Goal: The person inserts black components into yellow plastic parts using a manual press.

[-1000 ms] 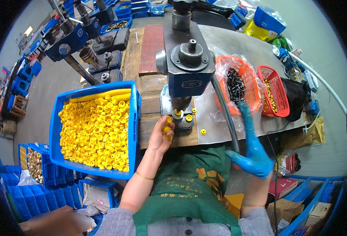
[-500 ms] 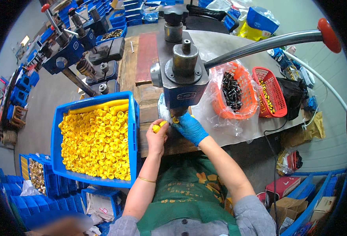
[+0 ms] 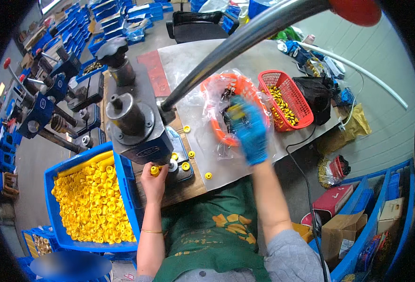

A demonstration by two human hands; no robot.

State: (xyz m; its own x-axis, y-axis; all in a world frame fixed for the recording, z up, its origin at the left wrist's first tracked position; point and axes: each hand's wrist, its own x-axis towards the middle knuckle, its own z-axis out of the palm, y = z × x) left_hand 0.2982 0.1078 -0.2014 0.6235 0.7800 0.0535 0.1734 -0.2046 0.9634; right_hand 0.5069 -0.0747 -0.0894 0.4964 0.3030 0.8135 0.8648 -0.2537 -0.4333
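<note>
My left hand (image 3: 153,184) pinches a yellow plastic cap (image 3: 155,171) at the foot of a blue-and-grey hand press (image 3: 146,149). Next to those fingers, a pale round seat (image 3: 172,165) shows on the press base. Loose yellow caps lie to its right, one of them (image 3: 185,166) close by. My right hand (image 3: 252,136), in a blue glove, is over an orange basket (image 3: 227,137) of small black parts. Motion smears its fingers; a blurred yellow thing (image 3: 237,112) shows at them, and whether they grip it is unclear.
A blue bin (image 3: 54,221) full of yellow caps stands at my left. Beyond the orange basket, a red basket (image 3: 292,97) holds yellow-and-black pieces. The press's long lever (image 3: 235,49) slants across above the table. A black cable (image 3: 306,183) hangs over the table's right edge.
My right hand has left the press and moved right to the orange basket. My left hand stays by the press with yellow in its fingers. The whole view has swung right.
</note>
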